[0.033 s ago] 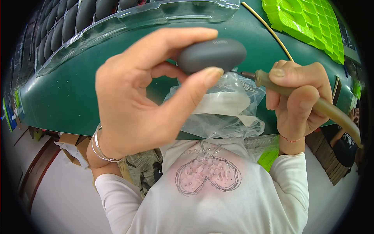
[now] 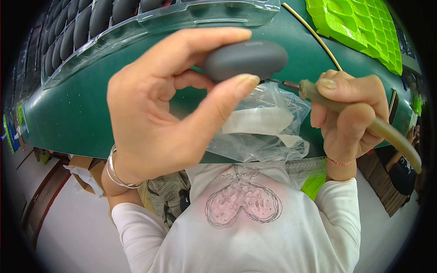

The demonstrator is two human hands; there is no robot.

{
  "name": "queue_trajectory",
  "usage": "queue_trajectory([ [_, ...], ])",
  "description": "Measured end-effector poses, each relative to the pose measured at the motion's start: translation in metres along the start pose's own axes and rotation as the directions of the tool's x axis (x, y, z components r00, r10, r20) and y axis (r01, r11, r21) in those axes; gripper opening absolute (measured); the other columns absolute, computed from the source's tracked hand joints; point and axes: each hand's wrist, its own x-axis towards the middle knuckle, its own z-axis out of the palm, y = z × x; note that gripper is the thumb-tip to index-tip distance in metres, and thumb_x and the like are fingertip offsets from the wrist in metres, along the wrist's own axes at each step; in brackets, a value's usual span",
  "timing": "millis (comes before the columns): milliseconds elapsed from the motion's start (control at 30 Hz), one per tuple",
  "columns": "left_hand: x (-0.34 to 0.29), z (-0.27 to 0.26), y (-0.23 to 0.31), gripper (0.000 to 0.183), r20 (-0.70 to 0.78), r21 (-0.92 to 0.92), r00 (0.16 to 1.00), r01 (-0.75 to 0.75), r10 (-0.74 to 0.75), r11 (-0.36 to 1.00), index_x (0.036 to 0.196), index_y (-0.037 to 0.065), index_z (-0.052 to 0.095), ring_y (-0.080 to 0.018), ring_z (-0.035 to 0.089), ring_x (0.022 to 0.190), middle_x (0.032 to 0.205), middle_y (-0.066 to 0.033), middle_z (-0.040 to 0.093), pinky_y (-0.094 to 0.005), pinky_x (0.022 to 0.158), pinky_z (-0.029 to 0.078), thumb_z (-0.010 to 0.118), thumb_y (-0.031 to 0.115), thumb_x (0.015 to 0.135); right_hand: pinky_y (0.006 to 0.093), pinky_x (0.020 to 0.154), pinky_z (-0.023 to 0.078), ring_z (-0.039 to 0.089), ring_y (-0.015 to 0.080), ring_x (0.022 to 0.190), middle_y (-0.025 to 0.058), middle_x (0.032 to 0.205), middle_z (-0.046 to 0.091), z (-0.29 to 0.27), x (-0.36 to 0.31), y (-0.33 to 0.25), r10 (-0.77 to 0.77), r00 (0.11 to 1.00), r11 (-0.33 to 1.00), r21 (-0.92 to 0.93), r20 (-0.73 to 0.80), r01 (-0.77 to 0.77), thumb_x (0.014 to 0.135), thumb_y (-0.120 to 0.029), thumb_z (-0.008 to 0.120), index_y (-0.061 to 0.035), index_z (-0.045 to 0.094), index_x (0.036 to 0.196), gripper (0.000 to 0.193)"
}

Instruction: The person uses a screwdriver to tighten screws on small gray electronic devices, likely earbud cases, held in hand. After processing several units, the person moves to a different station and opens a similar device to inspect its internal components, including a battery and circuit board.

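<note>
My left hand (image 2: 150, 107) pinches a dark grey, smooth oval case (image 2: 246, 60) between the thumb below and the fingers above, raised over the green work surface. My right hand (image 2: 353, 107) is closed round a pen-like tool with a thin dark metal tip and a curved, beige, tube-like handle (image 2: 396, 136). The tip points left at the case's lower right edge, near my left thumb; whether it touches is hard to tell. Beneath the case lies a crumpled clear plastic bag (image 2: 259, 123) with a white strip and what look like thin pins.
A clear plastic tray (image 2: 214, 16) at the far left holds several similar dark grey pieces (image 2: 100, 17). A bright green moulded tray (image 2: 359, 22) sits at the far right, beside a thin wooden stick (image 2: 314, 34). A cardboard box (image 2: 88, 170) stands low at the left.
My left hand has shifted slightly left and up, tilting the case a little. More of the tool's thin tip now shows beside the case. My right hand has hardly moved.
</note>
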Motion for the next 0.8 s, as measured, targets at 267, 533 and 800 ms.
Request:
queue_trajectory([
  [267,0.003,-0.005,0.0,0.041,-0.055,-0.184,0.998,0.02,-0.031,0.983,0.117,-0.012,0.052,-0.0171,0.063,0.087,0.103,-0.0185,0.062,-0.0268,0.071,0.055,0.065,0.007,0.083,0.0282,0.051,0.032,0.038,0.0123,0.053,0.0049,0.064,0.05,-0.02,0.0,0.018,-0.189,0.978,0.967,0.189,0.085,0.17,0.09,-0.053,0.045,-0.0025,0.053,0.097,0.052],
  [533,0.002,-0.004,0.0,0.042,-0.046,-0.269,0.995,0.075,-0.091,0.96,0.117,-0.011,0.052,-0.0192,0.064,0.088,0.103,-0.0187,0.062,-0.0276,0.071,0.055,0.064,0.01,0.083,0.0281,0.048,0.032,0.04,0.0125,0.051,0.0053,0.063,0.052,-0.016,-0.001,0.014,-0.196,0.976,0.972,0.154,0.095,0.18,0.086,-0.057,0.047,-0.0056,0.054,0.096,0.052],
  [800,0.002,-0.003,0.001,0.041,-0.038,-0.259,0.995,0.081,-0.094,0.962,0.117,-0.011,0.051,-0.0197,0.064,0.089,0.105,-0.0191,0.061,-0.0273,0.072,0.055,0.064,0.008,0.083,0.0274,0.047,0.033,0.04,0.0123,0.048,0.0053,0.062,0.051,-0.012,-0.002,0.015,-0.21,0.973,0.97,0.142,0.096,0.196,0.086,-0.058,0.047,-0.0061,0.053,0.095,0.053],
])
